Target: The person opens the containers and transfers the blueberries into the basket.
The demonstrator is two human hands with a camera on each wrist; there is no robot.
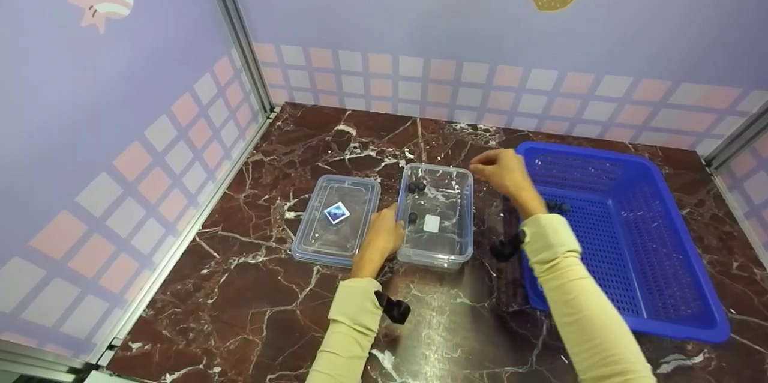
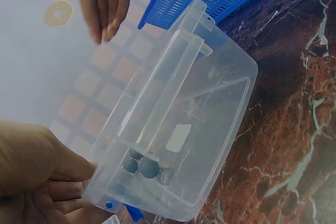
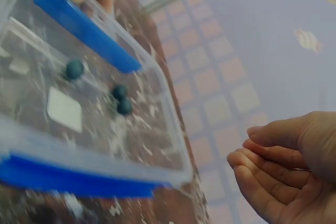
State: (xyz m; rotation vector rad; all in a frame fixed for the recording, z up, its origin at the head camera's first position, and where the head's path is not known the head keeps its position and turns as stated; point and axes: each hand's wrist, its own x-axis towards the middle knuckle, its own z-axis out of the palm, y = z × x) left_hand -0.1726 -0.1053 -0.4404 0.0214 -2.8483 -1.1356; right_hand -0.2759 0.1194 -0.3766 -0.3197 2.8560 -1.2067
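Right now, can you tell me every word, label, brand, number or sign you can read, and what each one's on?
Nothing can be read for certain.
Blue diamond label on the clear lid: pale lettering, too small to read.
White sticker on the open clear box: no lettering shows.
Small patterned patch beside the dark balls, left wrist view: too blurred to read.

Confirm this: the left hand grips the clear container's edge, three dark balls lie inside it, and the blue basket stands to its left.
One point is wrong: the blue basket stands to the right of the clear container, as the head view shows. The rest is right: the left hand grips the container's edge, and three dark balls lie inside it.
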